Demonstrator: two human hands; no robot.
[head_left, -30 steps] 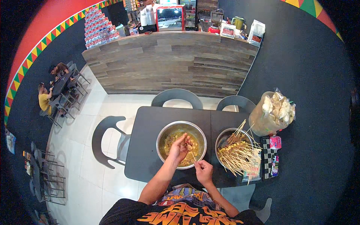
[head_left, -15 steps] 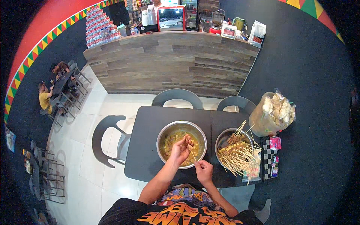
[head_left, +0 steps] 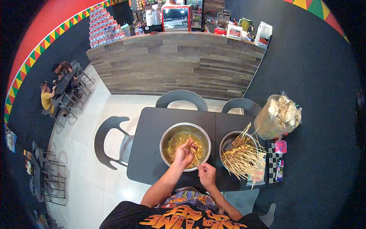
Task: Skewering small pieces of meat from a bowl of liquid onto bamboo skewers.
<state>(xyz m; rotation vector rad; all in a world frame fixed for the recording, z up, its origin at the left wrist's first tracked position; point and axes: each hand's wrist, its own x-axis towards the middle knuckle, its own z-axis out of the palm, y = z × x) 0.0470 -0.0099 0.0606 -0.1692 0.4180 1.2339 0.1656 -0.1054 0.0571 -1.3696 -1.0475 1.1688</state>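
Observation:
A metal bowl in front of me holds chunks of meat in yellow marinade. Over it, my left hand is closed with its fingers curled around a piece of meat, partly hidden by the fingers. By the bowl's near right rim, my right hand pinches the lower end of a thin wooden skewer. The skewer's upper end reaches the meat in my left hand. To the right, a second metal bowl carries many loaded skewers, their bare ends fanned toward me.
Both bowls stand on a dark table. At its right are a large plastic container with bagged pale pieces, a pink pack and a checkered cloth. Chairs surround the table; a wood-panelled counter stands beyond.
My hands stay almost in place, with the left fingers shifting slightly around the meat at the skewer's tip. The whole view has moved very slightly.

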